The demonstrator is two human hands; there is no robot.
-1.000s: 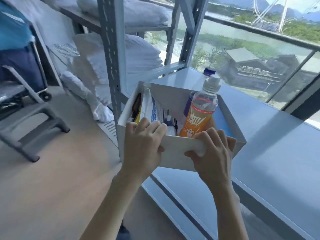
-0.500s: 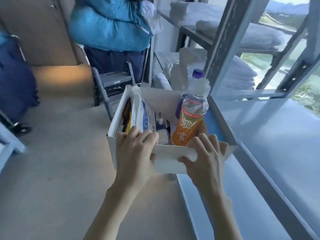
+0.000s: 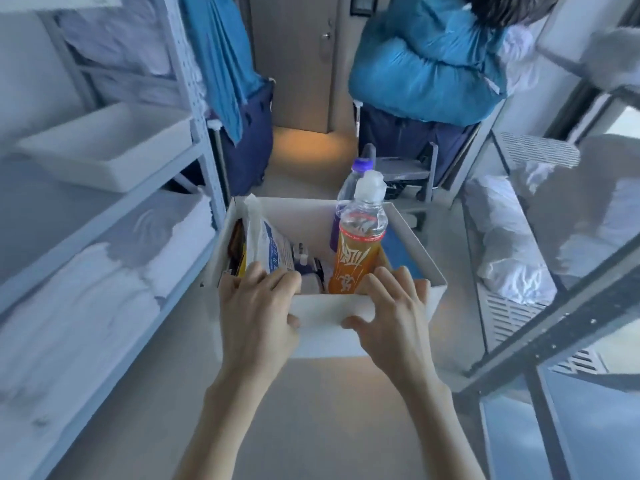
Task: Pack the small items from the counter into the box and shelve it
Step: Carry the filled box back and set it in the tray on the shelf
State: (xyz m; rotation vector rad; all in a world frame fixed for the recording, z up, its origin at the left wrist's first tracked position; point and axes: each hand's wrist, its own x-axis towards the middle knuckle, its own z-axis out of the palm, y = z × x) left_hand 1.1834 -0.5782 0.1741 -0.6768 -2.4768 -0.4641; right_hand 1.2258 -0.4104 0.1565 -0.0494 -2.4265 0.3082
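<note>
Here's what I'm seeing: the left shelf rack (image 3: 202,109) has a white tray (image 3: 104,147) on its upper board, with folded white linen (image 3: 86,299) stacked on the boards below. The right shelf rack (image 3: 519,317) has a slotted board with crumpled white bundles (image 3: 512,261) on it. Between them there's pale floor (image 3: 311,393), and a grey trolley (image 3: 408,168) stands at the far end.

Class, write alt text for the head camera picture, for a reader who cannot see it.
A left hand and a right hand grip the near rim of an open white box held above the floor. In it stand an orange bottle, a purple-capped bottle behind it, and a white packet on the left. White linen fills shelves on both sides.
</note>
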